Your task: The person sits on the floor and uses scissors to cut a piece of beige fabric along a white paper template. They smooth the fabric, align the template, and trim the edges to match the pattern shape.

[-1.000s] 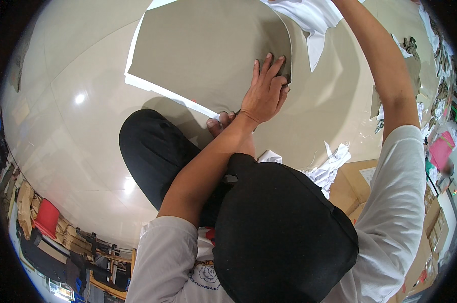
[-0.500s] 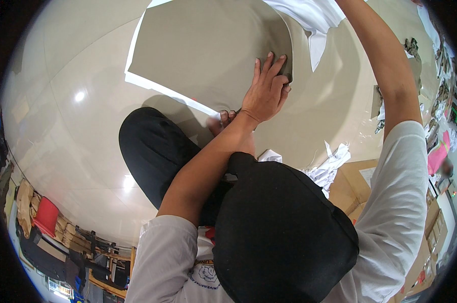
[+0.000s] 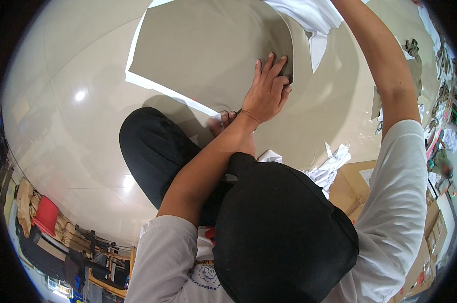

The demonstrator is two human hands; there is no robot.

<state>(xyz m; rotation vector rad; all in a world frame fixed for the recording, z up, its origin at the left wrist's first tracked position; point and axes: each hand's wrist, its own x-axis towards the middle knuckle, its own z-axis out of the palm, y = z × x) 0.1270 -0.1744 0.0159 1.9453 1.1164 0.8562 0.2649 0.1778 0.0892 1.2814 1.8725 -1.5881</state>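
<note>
board (image 3: 203, 55) flat on floor ahead of knee | left hand (image 3: 265, 91) spread flat, pressing board's near-right edge, grasping nothing | right hand beyond top rim, state untellable | board uncut, work looks early

1. Pale cream tiled floor (image 3: 72, 131), glossy, crossed by thin grout lines that bend toward the rim.
2. Two bright reflections of overhead light on that floor, one at the upper left (image 3: 80, 95), one lower near the middle (image 3: 129, 181).
3. At the lower left edge, a red cushion (image 3: 46, 214) among tan bundles (image 3: 24, 202), beside dark items lying in a row.
4. Wooden furniture frame (image 3: 107, 275) at the bottom, orange-brown, partly hidden.
5. Brown cardboard box (image 3: 352, 184) at the right, with crumpled white paper (image 3: 332, 164) just beside it.
6. Cluttered shelves or piles (image 3: 448, 126) along the right rim, too small to make out.
</note>
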